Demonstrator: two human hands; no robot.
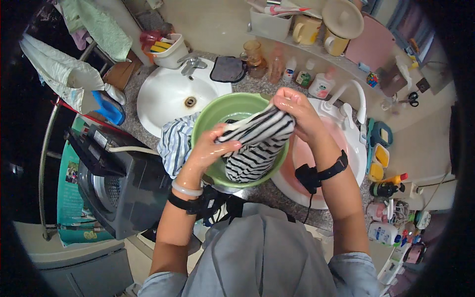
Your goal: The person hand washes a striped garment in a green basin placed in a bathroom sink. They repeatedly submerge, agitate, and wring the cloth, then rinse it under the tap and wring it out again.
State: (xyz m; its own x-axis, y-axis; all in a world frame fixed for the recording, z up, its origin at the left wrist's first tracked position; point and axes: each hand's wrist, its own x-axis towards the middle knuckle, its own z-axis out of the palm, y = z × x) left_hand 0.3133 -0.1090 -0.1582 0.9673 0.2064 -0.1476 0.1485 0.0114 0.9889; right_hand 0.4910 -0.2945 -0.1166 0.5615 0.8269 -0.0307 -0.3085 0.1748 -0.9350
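Both my hands hold a wet black-and-white striped garment (256, 156) over a green plastic basin (207, 109). My left hand (211, 146) pinches its left end between thumb and fingers. At the upper right, my right hand (298, 111) grips the other end, bunched near the basin's rim. The rest of the cloth hangs down into the basin, where a little water shows. A blue-and-white striped cloth (176, 143) lies against the basin's left side, on the counter and sink edge.
A white sink (156, 92) with a metal faucet (193, 65) is at left. On the right, another sink (356, 163) holds a pink basin (336, 135) under a white faucet (347, 92). Bottles (322, 84) line the back. An open-lidded washing machine (137, 196) stands lower left.
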